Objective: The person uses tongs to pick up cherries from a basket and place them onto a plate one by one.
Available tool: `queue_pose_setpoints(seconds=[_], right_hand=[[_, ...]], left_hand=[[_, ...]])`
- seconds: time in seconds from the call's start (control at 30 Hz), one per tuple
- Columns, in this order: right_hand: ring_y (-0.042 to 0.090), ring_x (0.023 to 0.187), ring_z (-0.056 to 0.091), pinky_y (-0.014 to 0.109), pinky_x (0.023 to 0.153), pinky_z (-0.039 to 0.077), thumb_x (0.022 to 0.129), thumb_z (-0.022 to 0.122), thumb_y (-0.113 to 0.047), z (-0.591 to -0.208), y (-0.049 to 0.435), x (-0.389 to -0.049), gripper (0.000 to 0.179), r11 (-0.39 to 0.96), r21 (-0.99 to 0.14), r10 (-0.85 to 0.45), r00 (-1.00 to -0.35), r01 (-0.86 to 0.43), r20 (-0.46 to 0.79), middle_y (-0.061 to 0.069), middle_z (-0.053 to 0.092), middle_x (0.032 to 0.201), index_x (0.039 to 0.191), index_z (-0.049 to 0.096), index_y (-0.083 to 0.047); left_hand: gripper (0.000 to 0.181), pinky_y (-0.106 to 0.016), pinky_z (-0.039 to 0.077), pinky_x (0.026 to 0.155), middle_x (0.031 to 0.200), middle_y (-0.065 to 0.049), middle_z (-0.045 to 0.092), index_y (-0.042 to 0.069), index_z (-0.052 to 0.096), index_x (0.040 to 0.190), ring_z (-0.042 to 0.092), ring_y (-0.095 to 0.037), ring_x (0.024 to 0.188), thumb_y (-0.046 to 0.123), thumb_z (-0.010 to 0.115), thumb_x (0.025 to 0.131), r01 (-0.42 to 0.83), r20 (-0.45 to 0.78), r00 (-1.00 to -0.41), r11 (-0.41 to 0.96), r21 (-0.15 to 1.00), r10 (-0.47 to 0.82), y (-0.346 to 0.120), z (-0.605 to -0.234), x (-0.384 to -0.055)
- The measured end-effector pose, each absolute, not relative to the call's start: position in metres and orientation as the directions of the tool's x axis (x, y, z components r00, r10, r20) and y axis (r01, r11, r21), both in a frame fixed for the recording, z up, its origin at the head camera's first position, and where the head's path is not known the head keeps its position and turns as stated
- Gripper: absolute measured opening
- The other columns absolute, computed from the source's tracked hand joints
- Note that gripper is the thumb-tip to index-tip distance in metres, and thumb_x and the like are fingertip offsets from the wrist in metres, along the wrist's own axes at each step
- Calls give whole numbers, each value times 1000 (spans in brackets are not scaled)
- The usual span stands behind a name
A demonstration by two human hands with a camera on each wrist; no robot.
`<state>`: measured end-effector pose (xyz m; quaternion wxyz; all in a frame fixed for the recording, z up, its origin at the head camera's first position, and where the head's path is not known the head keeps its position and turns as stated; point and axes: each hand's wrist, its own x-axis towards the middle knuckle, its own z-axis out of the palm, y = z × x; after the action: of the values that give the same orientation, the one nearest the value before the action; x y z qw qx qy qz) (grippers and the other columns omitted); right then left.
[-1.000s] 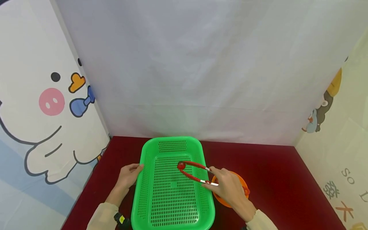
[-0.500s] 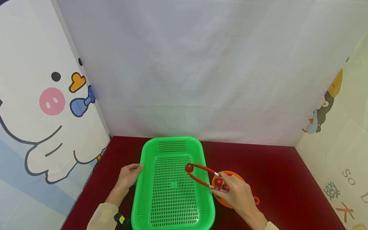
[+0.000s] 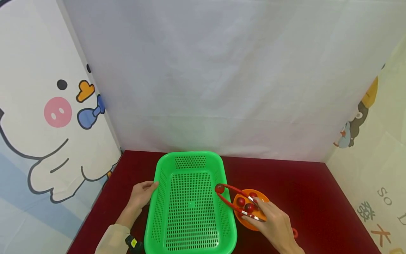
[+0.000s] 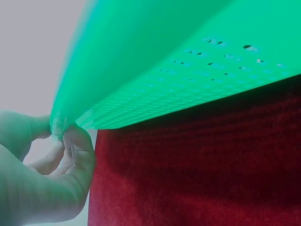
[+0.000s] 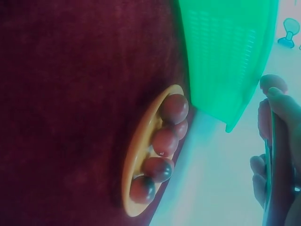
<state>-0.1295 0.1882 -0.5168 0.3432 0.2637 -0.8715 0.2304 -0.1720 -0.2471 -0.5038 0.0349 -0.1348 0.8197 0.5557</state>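
Note:
My left hand (image 3: 141,195) pinches the left rim of a green perforated plastic basket (image 3: 191,211); in the left wrist view the thumb and fingers (image 4: 77,146) meet on that rim. My right hand (image 3: 275,223) grips red tongs (image 3: 229,202). Between their tips sits a small red tomato (image 3: 219,188), held up over the basket's right side. Beneath the tongs and right hand stands an orange bowl (image 3: 262,196) with several more tomatoes (image 3: 240,201). The right wrist view shows these tomatoes (image 5: 174,109) in the bowl, side on.
A dark red cloth (image 3: 304,197) covers the table. A pale curtain (image 3: 203,77) hangs behind it, with cartoon-printed panels (image 3: 57,141) on both sides. The end ring (image 3: 295,233) of the tongs sticks out beyond the right hand.
My right hand has moved right and toward me, carrying the tongs and tomato from over the basket's middle to its right side. More of the bowl shows. The left hand stays put.

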Motion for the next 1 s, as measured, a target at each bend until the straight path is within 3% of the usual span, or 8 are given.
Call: queue_pose_setpoints(seconds=[0.23,0.33,0.47,0.77,0.87,1.0], right_hand=[[1,65,46,11,53,43,87,56,-75,-517,197,-117,74,784,-257,-248,-664,-566,705,-8,61,76,112,76,-8],[1,63,44,10,52,40,82,70,-69,-517,203,-112,69,795,-269,-226,-677,-544,701,-6,63,76,111,77,-7],[5,62,47,10,53,40,67,95,-48,-519,212,-105,63,810,-278,-204,-692,-517,692,-4,65,77,110,77,-6],[9,65,59,14,58,52,50,105,-24,-523,220,-89,72,879,-320,-88,-778,-355,622,0,71,82,114,78,-5],[12,65,61,14,57,52,52,105,-25,-526,223,-85,69,887,-334,-60,-797,-319,601,0,70,81,112,78,-6],[6,61,53,10,54,48,49,105,-29,-531,232,-81,66,897,-296,-75,-772,-329,631,-4,65,74,105,76,-11]], left_hand=[[53,-31,56,73,130,-29,62,-10,51,143,68,-16,90,29,57,108,-266,-215,-959,325,907,-185,-248,-503,-172],[54,-32,56,74,131,-29,61,-10,51,143,68,-18,92,30,57,108,-267,-216,-959,328,906,-185,-247,-503,-172],[55,-35,57,77,133,-30,60,-10,50,144,68,-25,99,30,57,108,-265,-213,-960,338,903,-183,-247,-503,-172],[54,-33,57,75,132,-30,60,-10,51,144,68,-20,95,30,57,108,-261,-210,-961,335,905,-182,-248,-504,-172],[55,-33,56,74,133,-30,60,-10,50,144,67,-21,96,30,57,108,-257,-206,-962,335,906,-181,-248,-504,-173],[55,-33,57,75,133,-30,60,-11,50,144,68,-21,96,30,57,108,-261,-209,-961,336,905,-182,-248,-504,-172]])
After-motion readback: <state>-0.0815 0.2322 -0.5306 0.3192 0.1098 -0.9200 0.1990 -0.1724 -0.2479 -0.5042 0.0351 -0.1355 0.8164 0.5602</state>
